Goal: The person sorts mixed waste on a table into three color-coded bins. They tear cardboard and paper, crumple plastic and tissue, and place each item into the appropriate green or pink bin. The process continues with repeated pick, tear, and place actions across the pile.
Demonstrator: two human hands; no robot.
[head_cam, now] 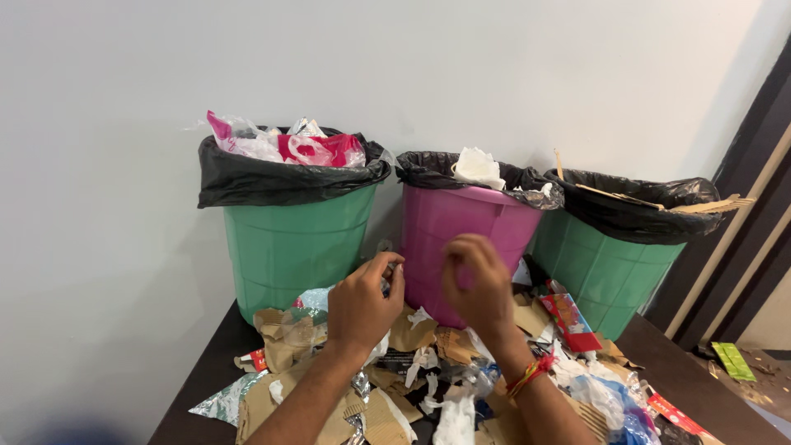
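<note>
Left hand [362,303]: fingers curled, pinching a small scrap.
Right hand [476,284]: blurred, grip unclear.
Behind: pink bin [445,227].

Bright even indoor light, soft shadows on wall behind bins, right hand [476,284] motion-blurred, slight edge distortion

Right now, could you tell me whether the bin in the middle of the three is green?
No, the middle bin is pink with a black liner, standing between the two green bins.
</note>
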